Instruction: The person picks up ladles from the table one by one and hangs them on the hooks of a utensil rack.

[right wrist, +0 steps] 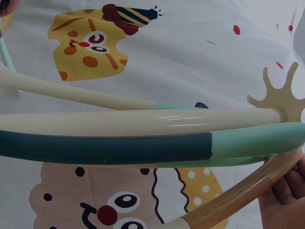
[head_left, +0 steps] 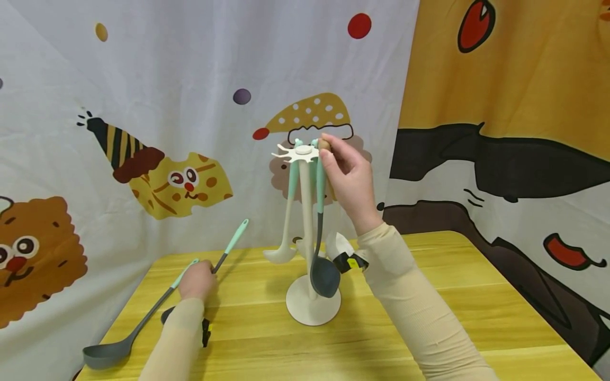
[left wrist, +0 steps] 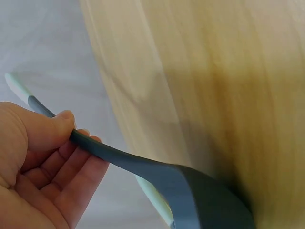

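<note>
My left hand (head_left: 197, 280) grips the dark shaft of a mint-handled utensil (head_left: 235, 238) at the table's left side. Its wide dark head (left wrist: 209, 200) fills the lower part of the left wrist view. Just left of that hand lies a dark grey ladle (head_left: 107, 354) with a mint handle. At the top of a cream utensil stand (head_left: 297, 312), my right hand (head_left: 350, 174) pinches the end of a wooden-handled utensil (right wrist: 238, 191). A pale head (head_left: 337, 244) shows below, partly behind the wrist. Beside the fingers hangs a dark ladle (head_left: 325, 278).
A cream ladle (head_left: 279, 255) with a mint handle also hangs on the stand, with another pale utensil partly hidden behind the post. Several prongs of the stand's top (right wrist: 276, 95) point left. A printed curtain (head_left: 200, 53) hangs behind the wooden table (head_left: 391, 338).
</note>
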A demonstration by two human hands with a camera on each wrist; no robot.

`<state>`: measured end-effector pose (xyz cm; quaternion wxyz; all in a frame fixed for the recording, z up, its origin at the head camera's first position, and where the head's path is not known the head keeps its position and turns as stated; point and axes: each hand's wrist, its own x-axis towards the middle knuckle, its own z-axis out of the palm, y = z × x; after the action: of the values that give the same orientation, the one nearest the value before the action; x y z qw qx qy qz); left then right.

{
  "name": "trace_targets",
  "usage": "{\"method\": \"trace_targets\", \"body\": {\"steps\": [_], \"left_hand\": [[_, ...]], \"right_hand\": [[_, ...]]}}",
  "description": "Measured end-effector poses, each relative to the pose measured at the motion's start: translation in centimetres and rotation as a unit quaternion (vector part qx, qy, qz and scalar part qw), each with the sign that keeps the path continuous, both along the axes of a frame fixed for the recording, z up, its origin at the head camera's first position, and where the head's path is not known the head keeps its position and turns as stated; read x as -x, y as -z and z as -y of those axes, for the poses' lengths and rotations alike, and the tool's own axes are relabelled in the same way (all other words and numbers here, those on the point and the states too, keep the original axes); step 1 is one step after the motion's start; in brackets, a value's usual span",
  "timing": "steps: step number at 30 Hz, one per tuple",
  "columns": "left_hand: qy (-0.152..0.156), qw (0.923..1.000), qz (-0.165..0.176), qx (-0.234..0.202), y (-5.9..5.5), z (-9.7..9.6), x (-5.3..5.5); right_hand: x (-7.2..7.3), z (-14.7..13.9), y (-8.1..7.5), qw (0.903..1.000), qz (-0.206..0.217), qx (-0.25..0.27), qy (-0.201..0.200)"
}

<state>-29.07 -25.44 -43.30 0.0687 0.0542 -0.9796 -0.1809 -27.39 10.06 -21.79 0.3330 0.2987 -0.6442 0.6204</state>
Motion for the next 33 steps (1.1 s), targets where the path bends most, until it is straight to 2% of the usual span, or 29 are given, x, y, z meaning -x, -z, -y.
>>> {"method": "trace_targets", "body": {"steps": [10, 18, 26, 33], "left_hand": [[0.02, 0.9989, -0.034, -0.024, -0.5, -1.5, 0.1], [0.036, 0.9971, -0.059, -0.031, -0.5, -2.4, 0.3], [0.04, 0.9946, -0.083, -0.047, -0.7, -3.0, 0.4], [0.045, 0.9917, -0.105, -0.059, -1.4, -3.9, 0.3]], "right_hand": [[-0.1, 0.0, 0.0, 1.0, 0.003, -0.001, 0.002], [0.0, 0.0, 0.0, 1.0, 0.004, 0.002, 0.001], [0.0, 0.1, 0.1, 1.0, 0.002, 0.004, 0.001], [0.0, 0.1, 0.1, 1.0, 0.003, 0.003, 0.001]]}}
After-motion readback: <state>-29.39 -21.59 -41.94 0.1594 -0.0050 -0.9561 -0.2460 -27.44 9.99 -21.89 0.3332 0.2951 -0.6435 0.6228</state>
